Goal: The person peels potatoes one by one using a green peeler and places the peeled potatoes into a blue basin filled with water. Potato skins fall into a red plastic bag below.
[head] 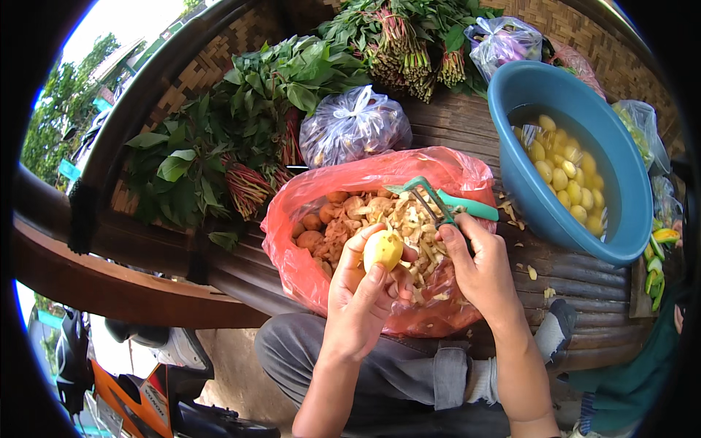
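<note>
My left hand holds a pale yellow peeled potato with a few dark spots, pinched between thumb and fingers. In my right hand is a green-framed peeler, its blade raised just right of the potato and apart from it. Both hands are over an open red plastic bag. Unpeeled brown potatoes lie at the bag's left side, and a heap of peelings fills its middle and right. A green handle rests across the bag's right rim, behind the peeler.
A blue basin of peeled potatoes in water stands at right. Leafy bundles and a tied clear bag lie behind the red bag. Chillies are by another person's green garment. The slatted bamboo platform holds stray peelings.
</note>
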Available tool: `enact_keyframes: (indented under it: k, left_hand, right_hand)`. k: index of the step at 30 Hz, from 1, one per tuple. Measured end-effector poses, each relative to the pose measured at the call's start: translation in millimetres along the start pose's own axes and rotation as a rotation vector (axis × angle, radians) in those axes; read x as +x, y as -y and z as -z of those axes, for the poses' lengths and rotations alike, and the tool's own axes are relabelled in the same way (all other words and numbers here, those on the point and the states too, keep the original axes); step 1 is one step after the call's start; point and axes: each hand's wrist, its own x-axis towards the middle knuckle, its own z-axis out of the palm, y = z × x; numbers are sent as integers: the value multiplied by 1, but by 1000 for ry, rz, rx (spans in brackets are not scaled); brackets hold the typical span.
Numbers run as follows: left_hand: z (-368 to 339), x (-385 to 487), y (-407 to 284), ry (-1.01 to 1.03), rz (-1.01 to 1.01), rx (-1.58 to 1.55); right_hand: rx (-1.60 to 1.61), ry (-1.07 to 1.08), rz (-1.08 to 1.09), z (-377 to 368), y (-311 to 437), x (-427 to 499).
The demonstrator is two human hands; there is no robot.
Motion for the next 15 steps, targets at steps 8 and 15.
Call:
enact_keyframes:
  k: [8,15]
  left_hand:
    - [-77,45,-13,413,-20,757]
    - [-165,140,59,775,-346,1408]
  right_hand:
    - [71,26,-2,-3,-24,0]
    - [-199,140,132,-4,-30,-10]
